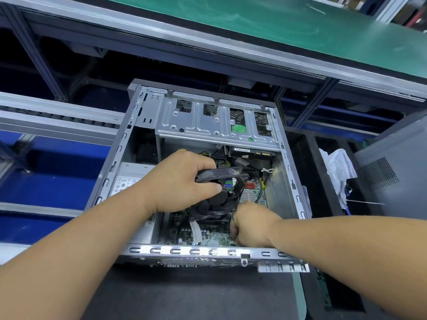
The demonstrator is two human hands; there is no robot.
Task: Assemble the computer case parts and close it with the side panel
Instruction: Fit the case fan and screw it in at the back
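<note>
An open grey computer case (111,167) lies on its side on a dark mat, its interior facing up. Inside, a black cooler fan (217,204) sits tilted over the green motherboard (215,237). My left hand (182,181) grips the fan's upper edge, thumb on its side. My right hand (251,225) is closed low inside the case at the fan's right corner, pinching what looks like a thin wire; its fingertips are hidden. A silver drive cage (208,121) spans the far end, and the power supply (129,179) sits at the left.
A grey perforated panel or second case (392,179) stands at the right, beside a black bin holding white plastic bags (339,167). A green-topped bench (300,26) runs across the back. Blue bins (53,172) and a roller rail lie to the left.
</note>
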